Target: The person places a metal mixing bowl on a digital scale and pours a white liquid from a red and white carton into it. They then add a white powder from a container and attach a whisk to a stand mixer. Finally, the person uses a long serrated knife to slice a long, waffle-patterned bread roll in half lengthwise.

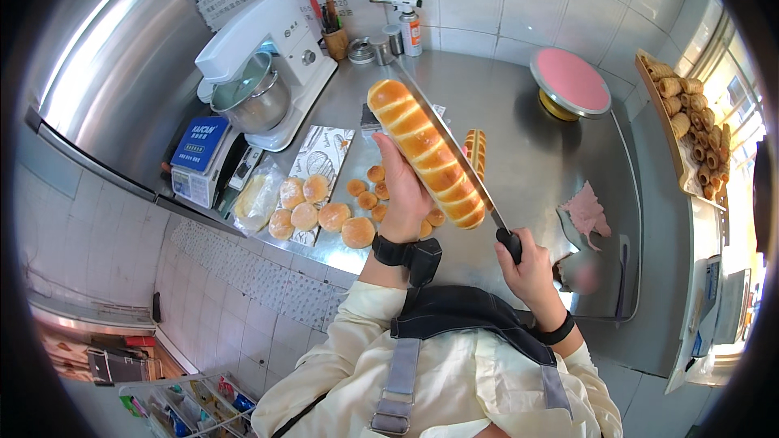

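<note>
A long golden loaf (420, 146) with pale diagonal stripes is held tilted above the steel worktop (529, 188). My left hand (405, 194) supports it from below and its left side, the thumb along its edge. In my right hand (528, 271) is the black handle of a long bread knife (510, 244). Its blade runs lengthwise along the loaf's right side, pointing away from me; whether it has cut into the crust I cannot tell. Partly hidden behind the blade, another striped loaf (479, 149) lies on the worktop. Small round buns (367, 200) sit beyond my left wrist.
Floury buns (304, 216) sit at left, some on a printed board (322, 152). A stand mixer (255, 61), scale (201, 152), blowtorch (411, 30) and tool cup (335, 44) stand behind. At right are a pink turntable (571, 80), crumpled pink sheet (585, 213) and tray of pastry horns (688, 109).
</note>
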`<action>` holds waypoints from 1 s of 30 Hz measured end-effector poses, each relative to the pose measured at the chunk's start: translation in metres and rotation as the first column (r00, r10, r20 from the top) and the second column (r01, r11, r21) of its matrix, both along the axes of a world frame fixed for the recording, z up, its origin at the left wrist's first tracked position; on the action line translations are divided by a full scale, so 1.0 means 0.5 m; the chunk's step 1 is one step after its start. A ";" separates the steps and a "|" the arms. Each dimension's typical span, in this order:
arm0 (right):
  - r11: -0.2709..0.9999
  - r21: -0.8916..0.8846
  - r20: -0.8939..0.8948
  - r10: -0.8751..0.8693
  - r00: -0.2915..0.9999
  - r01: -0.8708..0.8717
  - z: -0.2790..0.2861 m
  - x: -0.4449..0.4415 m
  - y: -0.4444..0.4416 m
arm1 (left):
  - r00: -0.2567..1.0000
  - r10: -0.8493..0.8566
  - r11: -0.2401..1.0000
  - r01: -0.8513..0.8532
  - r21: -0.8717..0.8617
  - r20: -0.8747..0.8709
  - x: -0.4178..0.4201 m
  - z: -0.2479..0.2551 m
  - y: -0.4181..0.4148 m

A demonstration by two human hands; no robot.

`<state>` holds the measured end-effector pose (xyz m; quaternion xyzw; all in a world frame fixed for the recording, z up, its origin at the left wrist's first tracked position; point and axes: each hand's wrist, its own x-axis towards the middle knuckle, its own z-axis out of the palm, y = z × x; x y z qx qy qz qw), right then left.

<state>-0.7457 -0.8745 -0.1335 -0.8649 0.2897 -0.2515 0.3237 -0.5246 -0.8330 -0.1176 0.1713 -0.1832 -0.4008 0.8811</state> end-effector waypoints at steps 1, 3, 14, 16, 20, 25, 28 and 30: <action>1.000 -0.006 -0.004 0.014 1.000 -0.014 -0.001 0.001 0.004 | 0.999 0.028 0.999 -0.027 0.029 -0.026 -0.002 0.016 0.005; 0.999 -0.018 -0.011 0.041 0.999 -0.041 -0.003 0.004 0.009 | 0.993 0.086 0.993 -0.079 0.086 -0.076 -0.004 0.042 0.016; 0.995 -0.024 0.002 0.094 0.996 -0.094 -0.001 0.015 0.015 | 0.980 0.166 0.976 -0.179 0.123 0.106 0.003 0.054 0.053; 0.994 -0.037 0.000 0.103 0.995 -0.103 0.001 0.017 0.015 | 0.975 0.175 0.977 -0.189 0.100 0.133 0.004 0.052 0.058; 0.992 -0.052 -0.015 0.114 0.993 -0.114 0.002 0.017 0.018 | 0.970 0.168 0.981 -0.183 0.072 0.174 0.011 0.046 0.065; 0.991 -0.063 -0.031 0.117 0.993 -0.119 0.004 0.017 0.016 | 0.973 0.196 0.974 -0.207 0.089 0.123 0.003 0.055 0.061; 0.992 -0.064 -0.053 0.107 0.993 -0.110 0.011 0.015 0.014 | 0.979 0.161 0.976 -0.177 0.125 0.128 0.006 0.049 0.059; 0.994 -0.020 -0.049 0.109 0.993 -0.110 0.016 0.014 0.011 | 0.976 0.153 0.970 -0.178 0.163 0.157 0.006 0.037 0.053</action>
